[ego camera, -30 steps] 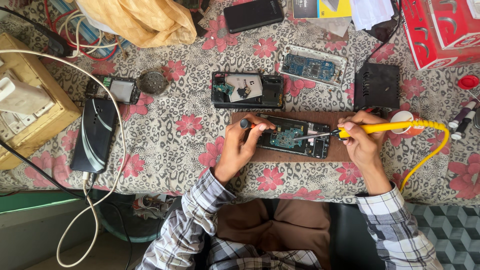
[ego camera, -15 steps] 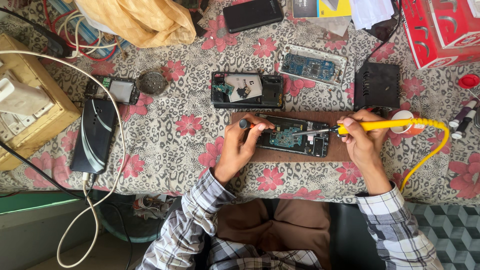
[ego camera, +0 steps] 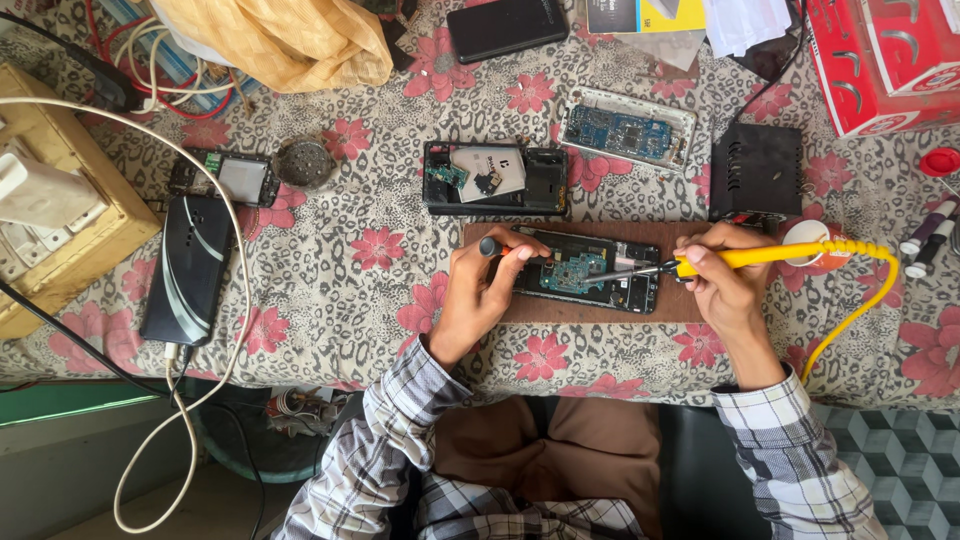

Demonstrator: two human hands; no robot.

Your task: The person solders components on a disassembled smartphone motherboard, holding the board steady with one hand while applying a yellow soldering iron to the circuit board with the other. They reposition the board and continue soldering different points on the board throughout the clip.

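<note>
Gripping yellow soldering iron [ego camera: 770, 257], right hand [ego camera: 725, 285]; opened phone [ego camera: 590, 272] beside left hand's [ego camera: 490, 290] clamped tool [ego camera: 500, 247].

The desk [ego camera: 350, 270] is spread with a leopard-print cloth dotted with pink flowers, and a brown board [ego camera: 590, 305] lies near its front edge, carrying an opened phone [ego camera: 585, 272]. Just behind the board sits a second dismantled phone [ego camera: 495, 180], with a bare circuit board in a white frame [ego camera: 628, 130] and a black box [ego camera: 755, 170] to its right. Well left of the board lie a dark phone [ego camera: 188, 270], a small round metal dish [ego camera: 303, 162], a wooden box [ego camera: 55, 200] and a yellow cloth [ego camera: 280, 40].
</note>
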